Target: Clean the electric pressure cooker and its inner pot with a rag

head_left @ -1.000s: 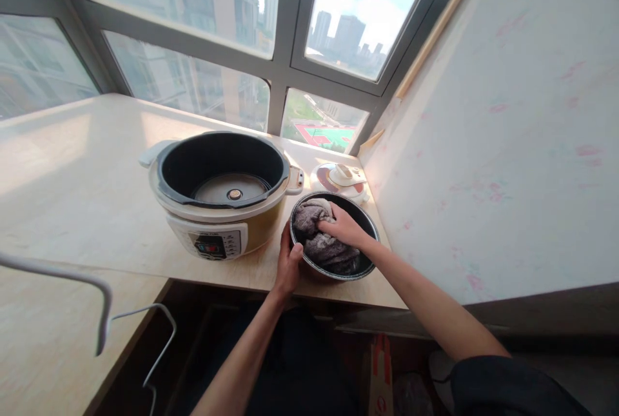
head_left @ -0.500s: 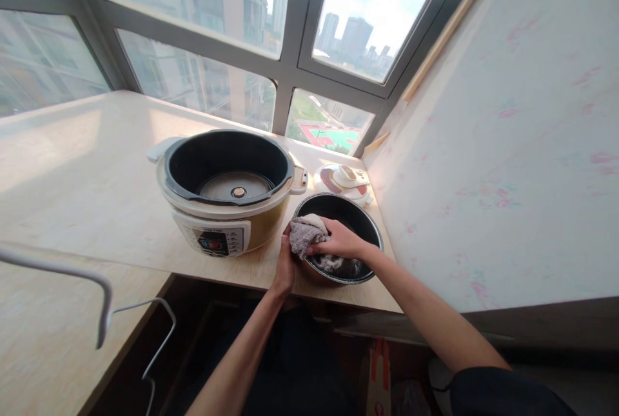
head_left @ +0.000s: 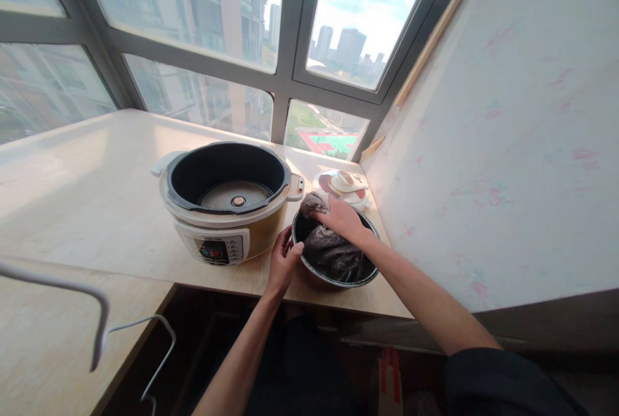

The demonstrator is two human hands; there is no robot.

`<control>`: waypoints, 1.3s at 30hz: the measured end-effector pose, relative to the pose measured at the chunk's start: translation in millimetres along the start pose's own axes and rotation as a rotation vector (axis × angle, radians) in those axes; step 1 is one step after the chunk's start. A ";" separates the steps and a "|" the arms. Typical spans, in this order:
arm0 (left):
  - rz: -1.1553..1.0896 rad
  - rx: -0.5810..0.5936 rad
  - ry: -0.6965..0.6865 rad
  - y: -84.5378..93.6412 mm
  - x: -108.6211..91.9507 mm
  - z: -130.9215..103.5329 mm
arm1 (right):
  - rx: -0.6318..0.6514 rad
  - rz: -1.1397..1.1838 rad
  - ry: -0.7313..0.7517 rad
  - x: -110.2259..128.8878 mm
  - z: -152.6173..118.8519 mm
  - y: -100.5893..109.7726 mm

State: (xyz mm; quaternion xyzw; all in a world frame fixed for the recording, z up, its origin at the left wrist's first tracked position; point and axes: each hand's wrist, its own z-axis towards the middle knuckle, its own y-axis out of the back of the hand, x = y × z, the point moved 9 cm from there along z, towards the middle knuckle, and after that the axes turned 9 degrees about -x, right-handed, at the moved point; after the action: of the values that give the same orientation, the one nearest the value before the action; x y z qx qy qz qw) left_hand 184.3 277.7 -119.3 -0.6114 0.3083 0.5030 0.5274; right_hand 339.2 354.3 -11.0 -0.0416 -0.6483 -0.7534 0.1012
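A dark round inner pot (head_left: 333,286) stands near the front edge of the wooden ledge. My left hand (head_left: 283,261) grips it from the left, thumb and fingers against its side and rim. Over the far-left rim, my right hand (head_left: 341,219) is closed on a grey-brown cloth (head_left: 333,251). One bunch of the cloth pokes out past the rim by my fingers, and the rest hangs down inside the pot. Left of the pot sits an electric pressure cooker (head_left: 227,222) without its lid, its dark cavity showing a round heating plate.
A white and brown lid (head_left: 343,187) lies behind the pot, near the papered wall (head_left: 507,145). Windows (head_left: 203,90) rise behind the ledge (head_left: 97,197). A bent white metal rod (head_left: 58,280) juts in at the lower left.
My right hand has moved the cloth from the left rim to the far rim, and more cloth now spreads inside the pot. My left hand has turned against the pot's side.
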 end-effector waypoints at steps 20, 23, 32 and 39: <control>0.200 -0.181 -0.170 -10.6 -25.7 -15.6 | 0.319 -0.005 0.004 -53.9 -70.3 31.5; 0.199 -0.183 -0.187 -10.8 -27.0 -15.6 | 0.407 -0.044 0.049 -34.2 -79.0 20.8; 0.192 -0.186 -0.182 -8.8 -20.0 -14.5 | 0.608 0.058 0.270 22.9 -59.6 -28.6; 0.186 -0.169 -0.189 -8.2 -16.0 -15.1 | 0.450 -0.187 0.478 45.9 -48.0 -76.5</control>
State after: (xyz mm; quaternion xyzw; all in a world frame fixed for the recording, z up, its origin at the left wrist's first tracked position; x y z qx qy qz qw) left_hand 191.2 262.9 -102.5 -0.5724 0.2691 0.6291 0.4518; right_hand 281.9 313.2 -83.7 0.2191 -0.7573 -0.5859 0.1876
